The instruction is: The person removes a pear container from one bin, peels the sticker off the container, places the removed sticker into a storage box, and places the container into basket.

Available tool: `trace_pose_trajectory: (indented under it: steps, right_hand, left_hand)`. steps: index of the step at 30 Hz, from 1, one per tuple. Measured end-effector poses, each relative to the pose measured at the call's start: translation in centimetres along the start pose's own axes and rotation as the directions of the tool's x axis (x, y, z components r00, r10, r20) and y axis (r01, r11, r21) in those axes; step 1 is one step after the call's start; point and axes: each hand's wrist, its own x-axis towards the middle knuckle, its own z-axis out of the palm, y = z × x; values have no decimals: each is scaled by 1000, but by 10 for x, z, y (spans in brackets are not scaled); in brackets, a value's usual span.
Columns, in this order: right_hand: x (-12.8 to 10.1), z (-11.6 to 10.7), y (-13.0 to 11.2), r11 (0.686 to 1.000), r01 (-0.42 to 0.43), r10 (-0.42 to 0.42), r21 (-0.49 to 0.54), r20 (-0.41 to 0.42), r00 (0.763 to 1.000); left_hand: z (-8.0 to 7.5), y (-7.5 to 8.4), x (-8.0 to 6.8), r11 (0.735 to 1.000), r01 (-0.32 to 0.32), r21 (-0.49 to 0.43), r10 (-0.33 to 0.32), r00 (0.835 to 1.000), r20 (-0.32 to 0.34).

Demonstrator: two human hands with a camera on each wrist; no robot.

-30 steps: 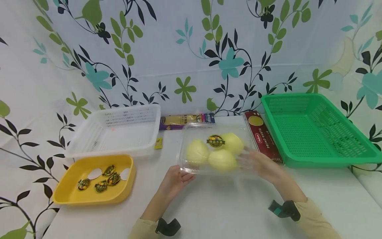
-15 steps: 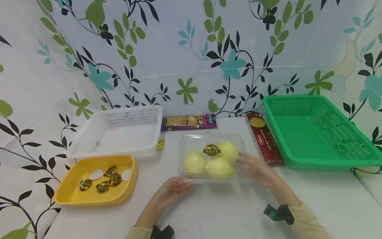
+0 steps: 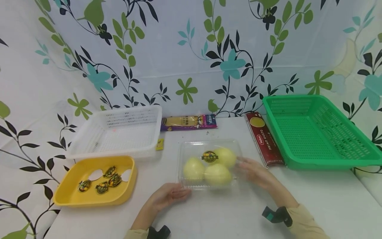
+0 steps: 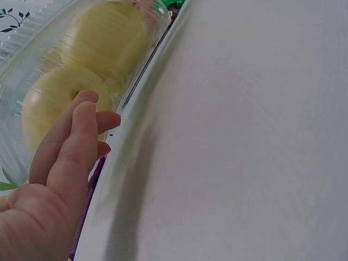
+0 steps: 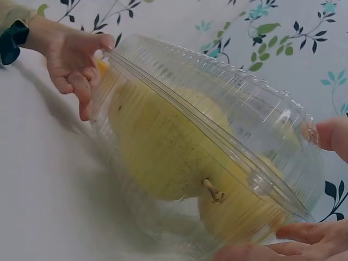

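Note:
A clear plastic clamshell box (image 3: 209, 146) holds three yellow pears (image 3: 218, 174) and has a round dark sticker (image 3: 209, 156) on its lid. It sits mid-table, low over or on the white surface; I cannot tell which. My left hand (image 3: 171, 195) grips its near left corner, thumb on the rim and fingers underneath. My right hand (image 3: 252, 170) grips the right side. In the right wrist view the box (image 5: 217, 103) is tilted, with the left hand (image 5: 73, 60) at its far end. In the left wrist view the left hand's fingers (image 4: 76, 141) lie against the box (image 4: 32, 65).
A white basket (image 3: 116, 132) stands at the back left. In front of it is a yellow tray (image 3: 74, 196) with several stickers (image 3: 102, 181). A green basket (image 3: 316, 132) is at the right, a red pasta box (image 3: 264, 139) beside it. A purple-yellow packet (image 3: 189, 121) lies at the back.
Both hands have brought the pear box down and nearer to me, slightly leftward. It was higher and farther back a second ago.

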Motion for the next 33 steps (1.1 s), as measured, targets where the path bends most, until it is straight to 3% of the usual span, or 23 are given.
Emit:
trace_pose_trajectory:
  steps: [7, 16, 22, 25, 29, 33]
  right_hand:
    - [3, 0, 4, 999, 5, -5, -47, -10, 1000]
    - [2, -1, 6, 999, -17, 12, -51, -92, 996]
    - [-2, 1, 7, 995, -42, 32, -95, -106, 994]
    - [-4, 2, 7, 994, -43, 32, -101, -116, 993]
    - [-7, 3, 5, 992, -46, 33, -119, -111, 993]
    - [-7, 5, 0, 972, -98, 60, -216, -173, 983]
  left_hand:
    - [-10, -5, 0, 999, -33, -29, 36, 993, 112]
    - [-18, -12, 7, 998, -43, 43, 37, 992, 120]
    - [-22, -18, 6, 998, 10, 62, -17, 993, 113]
    - [-20, -16, 5, 1000, 25, 18, -27, 990, 138]
    - [-15, -9, -1, 995, -7, -96, 25, 981, 193]
    - [-11, -2, -6, 992, -32, -125, 56, 979, 197]
